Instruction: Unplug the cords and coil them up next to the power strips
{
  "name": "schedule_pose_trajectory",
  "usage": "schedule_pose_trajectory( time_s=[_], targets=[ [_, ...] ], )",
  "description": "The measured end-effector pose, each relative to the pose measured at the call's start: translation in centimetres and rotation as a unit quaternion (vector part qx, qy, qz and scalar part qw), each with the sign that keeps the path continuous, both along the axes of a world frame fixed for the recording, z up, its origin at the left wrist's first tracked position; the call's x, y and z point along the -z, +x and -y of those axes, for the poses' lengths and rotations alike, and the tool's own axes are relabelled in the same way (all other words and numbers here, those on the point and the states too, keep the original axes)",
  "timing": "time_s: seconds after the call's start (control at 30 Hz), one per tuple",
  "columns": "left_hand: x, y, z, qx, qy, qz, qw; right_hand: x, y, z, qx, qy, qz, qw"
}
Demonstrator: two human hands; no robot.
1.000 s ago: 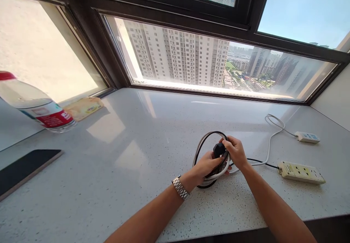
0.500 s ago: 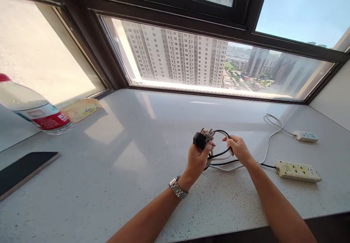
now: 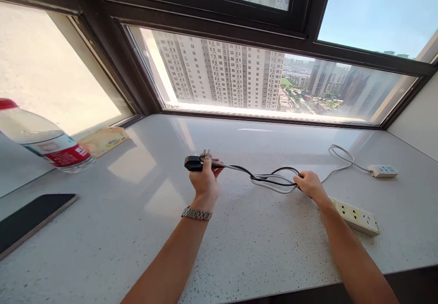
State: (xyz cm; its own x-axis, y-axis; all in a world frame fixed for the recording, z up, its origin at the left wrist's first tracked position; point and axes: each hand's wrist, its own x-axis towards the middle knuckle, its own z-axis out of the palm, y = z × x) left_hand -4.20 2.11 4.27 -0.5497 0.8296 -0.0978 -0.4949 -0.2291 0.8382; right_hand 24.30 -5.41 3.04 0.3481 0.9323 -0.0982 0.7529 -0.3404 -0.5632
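My left hand [image 3: 204,179] is closed round two plugs, a black plug [image 3: 192,163] and a white one beside it, held above the speckled white sill [image 3: 143,231]. From them a black and a white cable [image 3: 270,178] run right in loose loops to my right hand [image 3: 310,184], which is closed on the cables. A cream power strip [image 3: 357,216] lies just right of my right wrist. A smaller white power strip [image 3: 383,170] lies farther back right, its white cord curling behind.
A plastic bottle [image 3: 44,142] with a red label and cap lies on its side at the far left, next to a yellow packet [image 3: 104,140]. A dark phone [image 3: 29,219] lies near the left front edge. Dark window frames [image 3: 219,30] border the sill at the back.
My left hand has pulled the plugs out to the left, away from my right hand, and the coiled cables have stretched into a long loose loop. The cream power strip has slid closer.
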Motion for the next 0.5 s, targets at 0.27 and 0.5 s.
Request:
schedule_pose_trajectory(
  time_s=[0.27,0.5],
  targets=[
    [0.9,-2.9,-1.2,0.025,-0.124,0.052,0.991,0.7,0.8,0.0,-0.020,0.039,0.080,0.996],
    [2.4,-3.3,-1.7,0.058,-0.095,-0.055,0.992,1.1,0.2,0.1,-0.077,0.124,0.005,0.989]
  ],
)
